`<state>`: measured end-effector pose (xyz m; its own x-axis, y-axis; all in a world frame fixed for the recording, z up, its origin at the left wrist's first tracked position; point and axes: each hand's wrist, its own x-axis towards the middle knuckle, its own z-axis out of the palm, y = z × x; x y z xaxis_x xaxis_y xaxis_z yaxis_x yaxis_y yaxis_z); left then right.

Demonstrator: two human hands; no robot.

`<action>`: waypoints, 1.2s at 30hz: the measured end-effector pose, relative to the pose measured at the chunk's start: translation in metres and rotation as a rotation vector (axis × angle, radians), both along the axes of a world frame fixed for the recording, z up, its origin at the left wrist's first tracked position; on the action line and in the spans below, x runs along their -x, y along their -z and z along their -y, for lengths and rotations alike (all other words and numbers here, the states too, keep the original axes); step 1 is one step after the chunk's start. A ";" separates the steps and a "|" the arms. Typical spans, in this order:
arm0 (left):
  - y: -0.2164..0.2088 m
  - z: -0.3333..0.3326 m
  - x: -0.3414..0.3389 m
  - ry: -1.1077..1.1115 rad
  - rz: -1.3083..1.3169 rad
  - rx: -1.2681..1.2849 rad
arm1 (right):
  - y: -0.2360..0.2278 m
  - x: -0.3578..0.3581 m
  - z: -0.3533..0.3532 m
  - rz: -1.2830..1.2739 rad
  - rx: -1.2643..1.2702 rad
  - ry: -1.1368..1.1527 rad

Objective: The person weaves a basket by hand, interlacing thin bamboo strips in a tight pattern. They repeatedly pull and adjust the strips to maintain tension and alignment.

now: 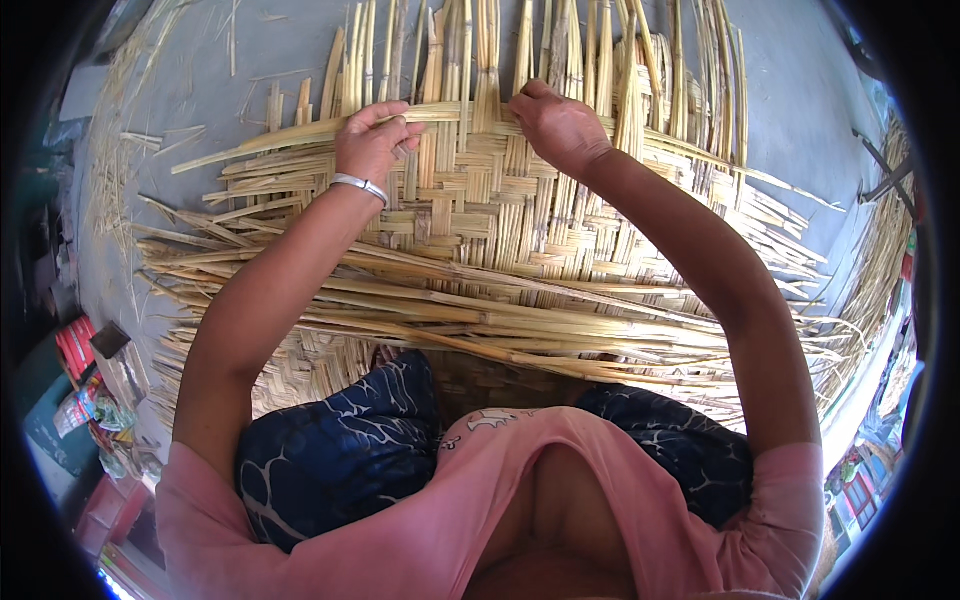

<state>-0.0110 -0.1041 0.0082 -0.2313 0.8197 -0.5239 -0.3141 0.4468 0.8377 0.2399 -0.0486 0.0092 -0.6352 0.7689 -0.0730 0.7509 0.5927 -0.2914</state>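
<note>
A half-woven mat (455,205) of split, straw-coloured reeds lies before me, its loose upright strips fanning away at the far edge. Across it, near those uprights, runs a long crosswise reed strip (265,142). My left hand (368,142), with a silver bangle at the wrist, is closed on this strip, thumb and fingers pinched around it. To its right, my right hand (560,125) is closed too, its fingertips pinching a reed strip at the base of the uprights. Which strip they grip is partly hidden by the fingers.
A loose bundle of long reeds (510,318) lies across the mat's near part, close to my knees. Reed scraps (115,190) litter the grey floor (270,60) at left. More reeds (870,260) are heaped at far right. Packets and a red item (76,345) stand at left.
</note>
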 end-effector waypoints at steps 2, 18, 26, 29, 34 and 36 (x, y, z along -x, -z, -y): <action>0.000 0.004 0.014 -0.065 0.064 -0.032 | -0.006 0.002 -0.003 0.072 -0.040 -0.058; -0.005 -0.029 0.092 0.363 0.298 -0.131 | -0.033 0.092 -0.023 -0.081 0.477 0.062; -0.008 -0.055 0.049 0.567 -0.326 0.015 | -0.025 0.089 -0.014 -0.209 0.415 0.229; 0.004 -0.072 0.045 0.703 -0.717 0.033 | -0.025 0.087 -0.012 -0.215 0.433 0.242; 0.010 -0.085 0.051 0.718 -0.793 0.023 | -0.025 0.083 -0.011 -0.251 0.436 0.239; 0.006 -0.085 0.059 0.670 -0.672 0.040 | -0.025 0.082 -0.010 -0.277 0.448 0.244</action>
<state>-0.0696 -0.0195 0.0017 0.0177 0.8756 -0.4827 0.5599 0.3913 0.7304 0.1579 -0.0385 0.0344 -0.4854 0.8277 -0.2817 0.7103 0.1855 -0.6790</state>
